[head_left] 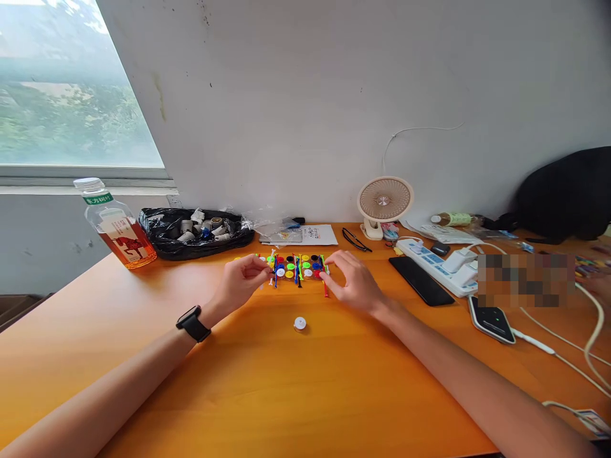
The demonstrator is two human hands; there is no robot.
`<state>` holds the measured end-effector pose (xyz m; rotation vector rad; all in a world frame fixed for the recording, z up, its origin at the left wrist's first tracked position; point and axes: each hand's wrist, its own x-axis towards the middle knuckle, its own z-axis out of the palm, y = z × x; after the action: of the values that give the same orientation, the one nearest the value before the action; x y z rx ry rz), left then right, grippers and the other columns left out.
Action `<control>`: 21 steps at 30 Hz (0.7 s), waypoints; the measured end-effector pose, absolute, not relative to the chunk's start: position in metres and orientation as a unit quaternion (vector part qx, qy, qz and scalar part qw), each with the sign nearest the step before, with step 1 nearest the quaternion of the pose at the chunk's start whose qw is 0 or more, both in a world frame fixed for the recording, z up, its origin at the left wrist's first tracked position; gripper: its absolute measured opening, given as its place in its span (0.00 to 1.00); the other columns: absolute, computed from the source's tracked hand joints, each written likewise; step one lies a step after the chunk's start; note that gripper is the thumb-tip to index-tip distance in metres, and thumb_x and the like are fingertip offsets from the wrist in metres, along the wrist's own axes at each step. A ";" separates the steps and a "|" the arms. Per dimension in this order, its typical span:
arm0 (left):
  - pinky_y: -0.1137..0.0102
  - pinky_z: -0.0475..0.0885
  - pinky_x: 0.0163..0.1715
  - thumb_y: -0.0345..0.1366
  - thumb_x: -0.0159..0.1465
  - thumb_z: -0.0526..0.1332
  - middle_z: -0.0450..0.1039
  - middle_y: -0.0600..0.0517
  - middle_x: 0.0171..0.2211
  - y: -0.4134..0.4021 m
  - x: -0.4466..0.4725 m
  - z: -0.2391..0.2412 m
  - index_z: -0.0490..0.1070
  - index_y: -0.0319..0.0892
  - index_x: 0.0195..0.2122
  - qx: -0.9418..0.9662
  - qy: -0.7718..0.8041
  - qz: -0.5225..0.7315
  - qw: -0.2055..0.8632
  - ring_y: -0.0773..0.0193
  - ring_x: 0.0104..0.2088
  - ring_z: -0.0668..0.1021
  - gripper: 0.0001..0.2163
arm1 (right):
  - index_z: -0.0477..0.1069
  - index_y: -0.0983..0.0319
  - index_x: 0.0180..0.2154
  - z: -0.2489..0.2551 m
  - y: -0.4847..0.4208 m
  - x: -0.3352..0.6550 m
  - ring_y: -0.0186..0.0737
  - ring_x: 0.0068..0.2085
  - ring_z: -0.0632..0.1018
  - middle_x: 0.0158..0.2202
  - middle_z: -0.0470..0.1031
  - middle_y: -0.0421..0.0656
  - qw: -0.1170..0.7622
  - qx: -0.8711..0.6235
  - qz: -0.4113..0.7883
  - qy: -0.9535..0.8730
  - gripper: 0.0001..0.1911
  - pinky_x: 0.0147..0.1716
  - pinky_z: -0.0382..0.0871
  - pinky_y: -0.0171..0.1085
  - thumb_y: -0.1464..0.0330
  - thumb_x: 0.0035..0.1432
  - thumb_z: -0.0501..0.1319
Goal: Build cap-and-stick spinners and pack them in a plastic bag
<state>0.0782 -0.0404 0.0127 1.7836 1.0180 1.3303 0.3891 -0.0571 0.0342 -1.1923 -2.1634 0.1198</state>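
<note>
A cluster of small coloured discs and thin coloured sticks [298,267] lies on the orange table [286,381] between my hands. My left hand [243,280], with a black watch on the wrist, has its fingers curled in a pinch at the cluster's left edge, touching the sticks there. My right hand [353,283] rests at the cluster's right edge, fingers bent down onto a red stick and disc. A single white disc [300,324] lies apart, nearer to me.
A tea bottle [117,226] and a black bag of small parts [198,232] stand at the back left. A small fan [384,203], black glasses, a power strip [442,264], two phones [420,280] and cables fill the right. Another person's hand [599,280] is at the right edge.
</note>
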 end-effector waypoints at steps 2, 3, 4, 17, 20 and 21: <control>0.66 0.83 0.36 0.46 0.64 0.71 0.81 0.49 0.33 -0.049 0.088 0.015 0.73 0.42 0.38 0.678 0.367 0.521 0.366 0.59 0.34 0.85 0.14 | 0.75 0.57 0.47 0.043 -0.076 0.377 0.45 0.41 0.79 0.44 0.80 0.46 0.283 -0.397 0.159 -0.859 0.14 0.45 0.73 0.43 0.56 0.69 0.62; 0.65 0.83 0.37 0.46 0.64 0.71 0.81 0.50 0.33 -0.053 0.092 0.016 0.72 0.42 0.41 0.680 0.355 0.521 0.374 0.60 0.34 0.85 0.14 | 0.75 0.57 0.48 0.045 -0.085 0.371 0.43 0.39 0.78 0.44 0.80 0.45 0.252 -0.375 0.206 -0.868 0.16 0.42 0.73 0.40 0.54 0.66 0.65; 0.65 0.84 0.38 0.46 0.65 0.71 0.81 0.50 0.34 -0.058 0.095 0.017 0.72 0.43 0.44 0.684 0.345 0.520 0.377 0.60 0.35 0.85 0.15 | 0.75 0.57 0.49 0.045 -0.093 0.365 0.42 0.38 0.77 0.44 0.80 0.44 0.226 -0.364 0.231 -0.874 0.17 0.39 0.71 0.39 0.54 0.64 0.67; 0.70 0.77 0.37 0.37 0.71 0.64 0.84 0.49 0.38 -0.090 0.114 0.013 0.82 0.44 0.42 0.823 0.314 0.386 0.273 0.62 0.37 0.83 0.06 | 0.70 0.58 0.52 0.022 -0.090 0.352 0.37 0.37 0.76 0.45 0.77 0.44 0.337 -0.402 0.414 -0.744 0.25 0.36 0.70 0.35 0.51 0.62 0.69; 0.70 0.76 0.35 0.36 0.70 0.65 0.84 0.50 0.36 -0.090 0.112 0.011 0.82 0.45 0.42 0.836 0.303 0.365 0.276 0.63 0.33 0.82 0.06 | 0.75 0.62 0.40 0.018 -0.086 0.350 0.37 0.35 0.75 0.35 0.77 0.42 0.315 -0.384 0.478 -0.724 0.19 0.36 0.68 0.36 0.51 0.62 0.67; 0.70 0.75 0.35 0.36 0.70 0.65 0.83 0.50 0.35 -0.090 0.111 0.011 0.82 0.45 0.41 0.840 0.301 0.358 0.275 0.64 0.32 0.81 0.05 | 0.76 0.62 0.36 0.016 -0.085 0.349 0.36 0.33 0.74 0.33 0.77 0.41 0.306 -0.390 0.493 -0.715 0.19 0.34 0.67 0.35 0.52 0.60 0.69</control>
<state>0.1114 -0.0901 0.0112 2.2577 0.8093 0.9616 0.3495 -0.0853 0.0164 -1.0311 -1.8915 1.3053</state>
